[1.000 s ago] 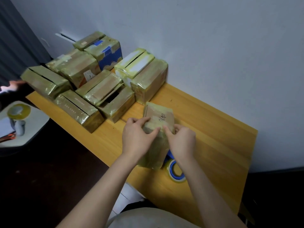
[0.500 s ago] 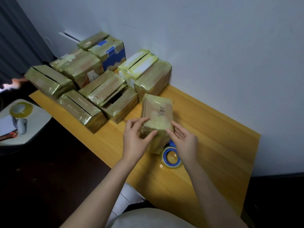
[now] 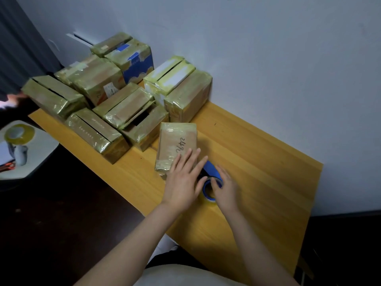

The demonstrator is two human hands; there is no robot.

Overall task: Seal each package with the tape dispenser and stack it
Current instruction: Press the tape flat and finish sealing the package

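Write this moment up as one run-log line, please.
package: lying on table, not stacked | left hand: open, fingers on package | right hand: on tape dispenser, grip unclear
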